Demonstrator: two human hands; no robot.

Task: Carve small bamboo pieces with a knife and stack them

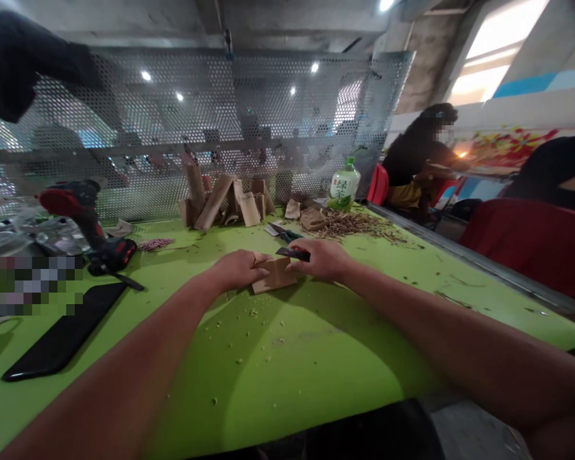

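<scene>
A small flat piece of light wood (274, 277) rests on the green table in front of me. My left hand (238, 269) is closed on its left end, thumb over the top face. In my right hand (323, 259) is a dark utility knife (293, 253) with a bit of red on it, pointing left above the wood. The right thumb touches the wood's right end. My fingers partly hide the knife's grip and the wood's far edge. Pliers (285, 234) with dark handles lie just behind my right hand. Pale crumbs are scattered on the near side of the wood.
Wooden pieces (220, 198) lean against a perforated metal screen (249, 128). A green tea bottle (344, 185) stands beside brown shavings (359, 223). On the left are a red-and-black cordless drill (84, 220) and a long black flat object (67, 332). People sit beyond the table's right edge.
</scene>
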